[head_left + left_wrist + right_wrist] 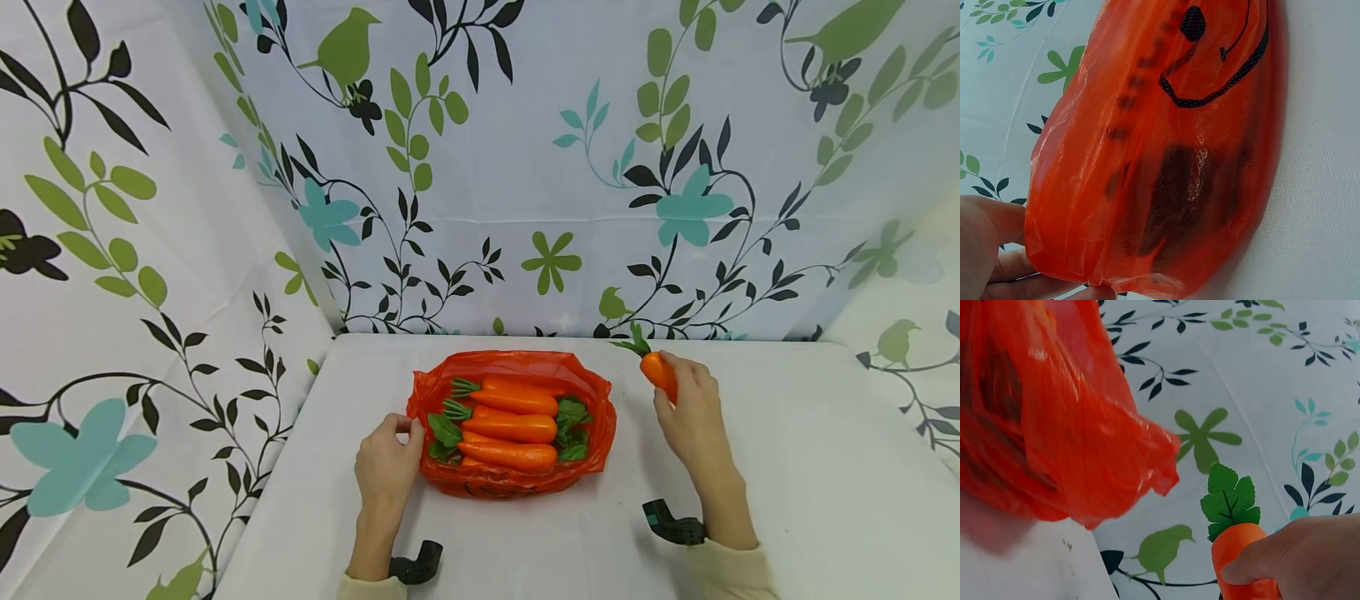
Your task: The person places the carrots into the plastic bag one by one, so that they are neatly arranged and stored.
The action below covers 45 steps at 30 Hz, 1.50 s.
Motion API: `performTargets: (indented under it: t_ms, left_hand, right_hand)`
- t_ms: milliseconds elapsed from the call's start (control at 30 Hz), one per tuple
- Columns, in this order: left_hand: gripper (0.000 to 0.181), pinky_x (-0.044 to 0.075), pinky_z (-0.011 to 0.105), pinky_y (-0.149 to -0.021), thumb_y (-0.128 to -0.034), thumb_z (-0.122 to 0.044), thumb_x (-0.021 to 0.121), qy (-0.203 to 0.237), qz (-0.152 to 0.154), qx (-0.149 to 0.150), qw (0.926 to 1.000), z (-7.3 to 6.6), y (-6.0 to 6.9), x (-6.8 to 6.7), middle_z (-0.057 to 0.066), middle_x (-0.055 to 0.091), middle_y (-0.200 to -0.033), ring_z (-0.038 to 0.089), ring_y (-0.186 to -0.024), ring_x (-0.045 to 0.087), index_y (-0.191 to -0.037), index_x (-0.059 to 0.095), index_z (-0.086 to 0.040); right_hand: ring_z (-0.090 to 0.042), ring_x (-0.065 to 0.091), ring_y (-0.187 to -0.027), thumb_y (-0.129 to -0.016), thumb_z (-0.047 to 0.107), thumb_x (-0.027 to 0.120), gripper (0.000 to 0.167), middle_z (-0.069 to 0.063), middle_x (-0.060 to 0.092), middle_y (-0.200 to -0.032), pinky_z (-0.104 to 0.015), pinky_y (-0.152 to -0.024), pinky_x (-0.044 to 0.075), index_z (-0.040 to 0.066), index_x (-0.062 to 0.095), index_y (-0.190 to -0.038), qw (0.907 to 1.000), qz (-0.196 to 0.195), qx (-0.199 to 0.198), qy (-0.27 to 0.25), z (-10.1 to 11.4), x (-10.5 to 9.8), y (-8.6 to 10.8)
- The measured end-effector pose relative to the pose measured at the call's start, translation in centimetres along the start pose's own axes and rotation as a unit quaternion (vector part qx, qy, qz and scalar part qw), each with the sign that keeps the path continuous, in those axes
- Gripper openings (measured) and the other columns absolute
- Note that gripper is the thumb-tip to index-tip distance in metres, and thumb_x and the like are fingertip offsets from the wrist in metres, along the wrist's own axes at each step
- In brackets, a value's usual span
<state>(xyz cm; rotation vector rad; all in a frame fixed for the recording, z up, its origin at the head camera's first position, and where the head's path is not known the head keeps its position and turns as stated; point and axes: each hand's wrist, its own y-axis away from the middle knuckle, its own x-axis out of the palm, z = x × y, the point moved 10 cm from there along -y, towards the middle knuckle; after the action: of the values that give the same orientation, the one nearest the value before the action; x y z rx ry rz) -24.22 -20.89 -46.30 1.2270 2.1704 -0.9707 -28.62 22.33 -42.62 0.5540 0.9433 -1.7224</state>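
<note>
An orange-red plastic bag (517, 487) lies open on the table, its rim spread around several carrots (517, 428) with green tops. Dark printed marks show on its side in the left wrist view. At the bag's left edge, my left hand (388, 462) pinches the rim between thumb and fingers. To the right of the bag, my right hand (693, 408) holds a single carrot (658, 375) above the table, its green leaves pointing up and away. In the right wrist view the thumb presses on the orange body of that carrot (1238, 540); its lower end is hidden.
The white table (570, 542) ends at a back edge against a patterned curtain (480, 167) with leaves and birds. More patterned cloth hangs at the left and right. A black wrist camera (675, 525) sits on the right wrist, another camera (417, 563) on the left.
</note>
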Motion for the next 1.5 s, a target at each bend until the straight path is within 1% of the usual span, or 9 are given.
performTargets:
  t_ms: [367,667,800,933,1033,1133,1233,1400,1500]
  left_hand:
    - [0.019,0.041,0.026,-0.048,-0.0911,-0.019,0.066,-0.002,-0.005,0.004,1.0,-0.1,0.0,-0.1,0.012,0.075,-0.078,0.017,-0.053,0.055,-0.088,0.072,-0.002]
    - [0.02,0.042,0.027,-0.049,-0.0913,-0.02,0.065,-0.004,-0.005,0.004,1.0,-0.2,0.0,-0.2,0.012,0.075,-0.078,0.018,-0.055,0.057,-0.088,0.073,-0.002]
    - [0.019,0.042,0.027,-0.049,-0.0912,-0.02,0.065,-0.004,-0.005,0.003,1.0,-0.1,0.0,-0.1,0.012,0.075,-0.078,0.019,-0.055,0.057,-0.088,0.072,-0.003]
    - [0.019,0.043,0.028,-0.05,-0.0911,-0.021,0.065,-0.005,-0.007,0.004,1.0,-0.1,-0.1,-0.2,0.011,0.075,-0.078,0.02,-0.057,0.059,-0.087,0.072,-0.003]
    - [0.019,0.043,0.028,-0.05,-0.0909,-0.02,0.065,-0.005,-0.008,0.005,0.9999,-0.1,-0.1,-0.1,0.011,0.075,-0.077,0.019,-0.057,0.059,-0.087,0.073,-0.003]
    - [0.019,0.041,0.027,-0.05,-0.0909,-0.02,0.065,-0.005,-0.007,0.005,0.9999,-0.1,-0.1,-0.1,0.011,0.074,-0.076,0.018,-0.055,0.056,-0.087,0.072,-0.003]
    - [0.019,0.041,0.027,-0.049,-0.091,-0.02,0.066,-0.005,-0.005,0.006,1.0,-0.2,-0.1,0.0,0.011,0.074,-0.076,0.017,-0.054,0.054,-0.087,0.072,-0.003]
    - [0.018,0.041,0.027,-0.049,-0.0903,-0.02,0.066,-0.001,-0.009,0.01,0.9999,-0.3,-0.1,-0.1,0.01,0.074,-0.075,0.017,-0.053,0.055,-0.087,0.073,-0.003]
    - [0.018,0.04,0.028,-0.049,-0.0902,-0.02,0.067,0.002,-0.009,0.012,0.9999,-0.4,-0.1,-0.1,0.01,0.074,-0.074,0.017,-0.052,0.055,-0.087,0.073,-0.004]
  right_hand:
    - [-0.045,0.046,-0.123,-0.09,-0.004,0.065,0.057,-0.027,0.048,-0.137,-0.061,-0.094,0.051,0.005,0.047,-0.143,0.9976,-0.009,-0.067,-0.011,3.5,0.5,1.0]
    - [-0.043,0.05,-0.118,-0.087,-0.004,0.069,0.056,-0.025,0.052,-0.134,-0.059,-0.09,0.054,0.004,0.052,-0.14,0.9926,-0.027,-0.118,-0.015,5.9,0.8,1.7]
    - [-0.042,0.052,-0.116,-0.087,-0.003,0.069,0.054,-0.024,0.054,-0.132,-0.058,-0.093,0.051,0.003,0.054,-0.138,0.9885,-0.029,-0.147,-0.02,7.1,1.2,2.0]
    - [-0.041,0.055,-0.115,-0.087,0.0,0.071,0.053,-0.022,0.058,-0.131,-0.057,-0.093,0.047,0.003,0.055,-0.137,0.9842,-0.023,-0.174,-0.024,8.4,1.8,2.4]
    - [-0.04,0.056,-0.116,-0.086,0.001,0.072,0.053,-0.02,0.059,-0.132,-0.058,-0.094,0.046,0.004,0.055,-0.136,0.9821,-0.014,-0.187,-0.021,9.2,2.3,2.7]
    - [-0.039,0.056,-0.118,-0.087,0.003,0.073,0.053,-0.019,0.059,-0.134,-0.057,-0.095,0.047,0.004,0.055,-0.136,0.9808,-0.004,-0.195,-0.011,9.9,2.9,3.2]
    - [-0.038,0.057,-0.12,-0.087,0.006,0.074,0.053,-0.018,0.06,-0.136,-0.055,-0.094,0.048,0.004,0.055,-0.136,0.9783,0.002,-0.207,-0.004,10.6,3.6,3.6]
    - [-0.034,0.059,-0.118,-0.085,0.006,0.076,0.054,-0.014,0.062,-0.135,-0.049,-0.087,0.048,0.005,0.057,-0.135,0.9687,-0.003,-0.248,-0.01,12.3,4.5,4.6]
    - [-0.032,0.06,-0.119,-0.084,0.004,0.077,0.054,-0.012,0.063,-0.134,-0.047,-0.087,0.048,0.006,0.059,-0.134,0.9634,0.002,-0.268,-0.009,13.2,5.2,5.2]
